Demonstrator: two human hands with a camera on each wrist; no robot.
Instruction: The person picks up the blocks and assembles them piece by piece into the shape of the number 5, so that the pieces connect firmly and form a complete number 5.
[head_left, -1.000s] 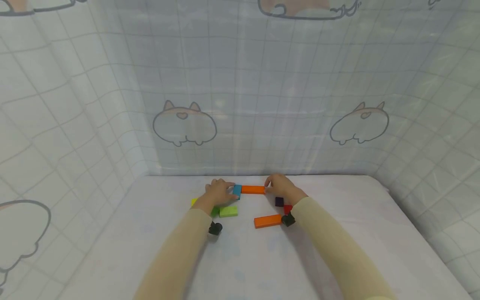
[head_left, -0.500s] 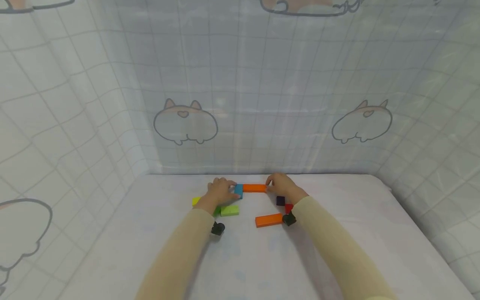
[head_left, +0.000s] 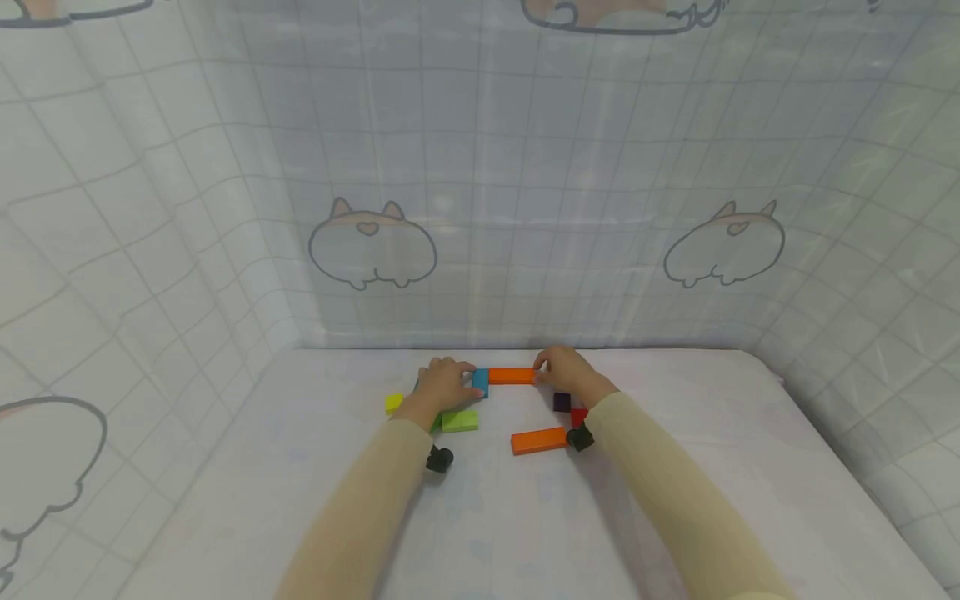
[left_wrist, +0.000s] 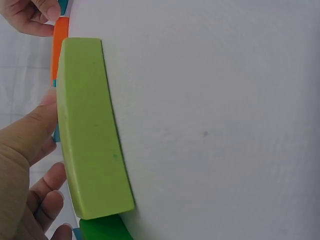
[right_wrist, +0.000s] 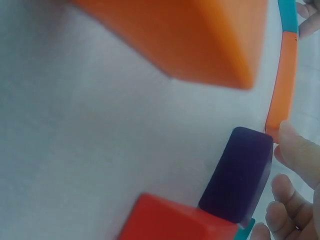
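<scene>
Near the back of the table, a blue block (head_left: 480,383) stands end against an orange block (head_left: 512,377), forming a row that touches. My left hand (head_left: 441,387) pinches the blue block between thumb and index finger, its other fingers loosely bent. At the orange block's right end, my right hand (head_left: 567,371) grips with thumb and index finger. The right wrist view shows that thumb (right_wrist: 295,147) on the orange end. Close beside my right hand lie a dark purple block (right_wrist: 237,175) and a red block (right_wrist: 170,220). A light green block (left_wrist: 92,130) sits near my left hand.
A second orange block (head_left: 538,441) lies nearer me, by the right wrist camera (head_left: 580,437). A yellow block (head_left: 393,404) and a partly hidden green block (left_wrist: 105,229) are left of centre. A patterned curtain (head_left: 480,208) rises behind the white table (head_left: 495,517).
My left hand and the blue block have shifted very slightly right, and more of the yellow block shows. The right hand keeps its hold on the orange block. The view moved a little.
</scene>
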